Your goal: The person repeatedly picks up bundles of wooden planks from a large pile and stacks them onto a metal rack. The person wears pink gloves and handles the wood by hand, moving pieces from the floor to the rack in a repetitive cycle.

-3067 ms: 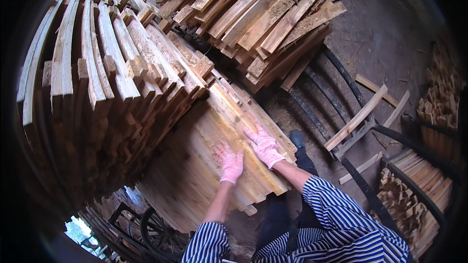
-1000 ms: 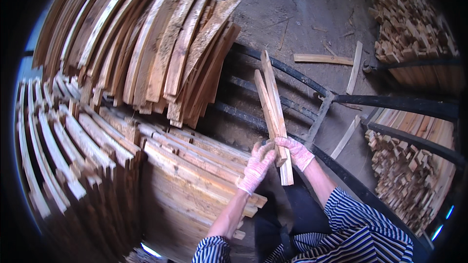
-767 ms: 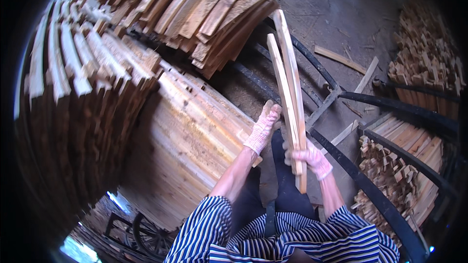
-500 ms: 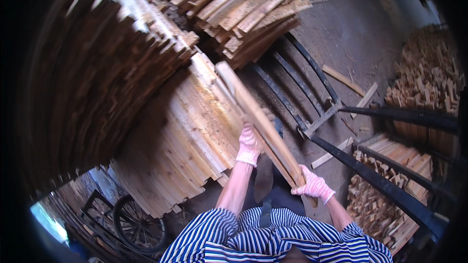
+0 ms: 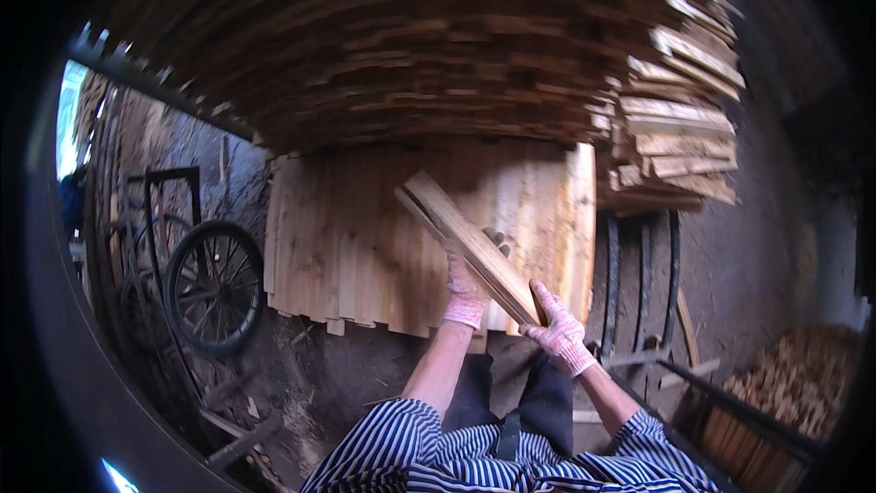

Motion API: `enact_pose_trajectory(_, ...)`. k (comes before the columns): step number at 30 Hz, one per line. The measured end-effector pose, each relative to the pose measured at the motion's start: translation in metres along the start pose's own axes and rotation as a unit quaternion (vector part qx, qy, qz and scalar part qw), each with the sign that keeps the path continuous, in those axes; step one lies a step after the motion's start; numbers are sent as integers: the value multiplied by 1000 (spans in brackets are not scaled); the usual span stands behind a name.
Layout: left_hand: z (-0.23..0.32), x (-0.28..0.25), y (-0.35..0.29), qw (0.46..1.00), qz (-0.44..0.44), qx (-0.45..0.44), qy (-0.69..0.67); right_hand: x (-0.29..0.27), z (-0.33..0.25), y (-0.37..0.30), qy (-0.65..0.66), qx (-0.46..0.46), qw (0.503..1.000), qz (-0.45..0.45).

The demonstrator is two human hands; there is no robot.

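Note:
A short bundle of wooden boards (image 5: 474, 248) slants across in front of me, its far end toward the left. My left hand (image 5: 467, 294), in a pink and white knit glove, wraps the bundle from below around its middle, and dark fingertips show past its right side. At the near end, my right hand (image 5: 558, 329) in a matching glove is closed over the boards. Beneath and beyond the bundle lies a layer of boards side by side (image 5: 356, 246), apparently below the held ones.
A tall wall of stacked boards (image 5: 411, 64) rises at the far side, with looser boards (image 5: 684, 141) at its right end. A black metal frame (image 5: 644, 274) stands to the right, near stacked wood pieces (image 5: 798, 370). On the left is a spoked wheel (image 5: 216, 288).
My view has swung left, bringing the board layer and tall stack in front of me. Both hands still grip the bundle, now over the layer, and my right hand is nearer the left one.

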State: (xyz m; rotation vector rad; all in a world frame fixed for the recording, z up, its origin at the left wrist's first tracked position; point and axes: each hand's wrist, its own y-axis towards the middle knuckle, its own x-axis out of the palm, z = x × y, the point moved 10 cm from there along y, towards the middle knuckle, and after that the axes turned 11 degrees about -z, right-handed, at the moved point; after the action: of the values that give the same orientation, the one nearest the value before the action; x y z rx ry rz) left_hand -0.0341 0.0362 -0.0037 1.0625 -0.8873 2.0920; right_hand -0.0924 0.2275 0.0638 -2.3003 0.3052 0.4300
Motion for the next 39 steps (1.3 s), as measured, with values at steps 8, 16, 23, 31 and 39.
enact_pose_trajectory(8,153,-172,7,550,259,-171,775,29,-153,203,-282,-176,943,9)
enact_pose_trajectory(16,141,-202,11,470,182,-296,812,126,-283,355,-300,-232,925,-24)
enact_pose_trajectory(23,153,-200,25,496,175,-301,796,163,-399,421,-461,-352,803,137)
enact_pose_trajectory(31,135,-229,15,398,166,-230,873,167,-330,337,-301,-392,861,124)
enact_pose_trajectory(39,123,-264,25,240,227,-381,864,67,-146,200,-71,-270,955,103)
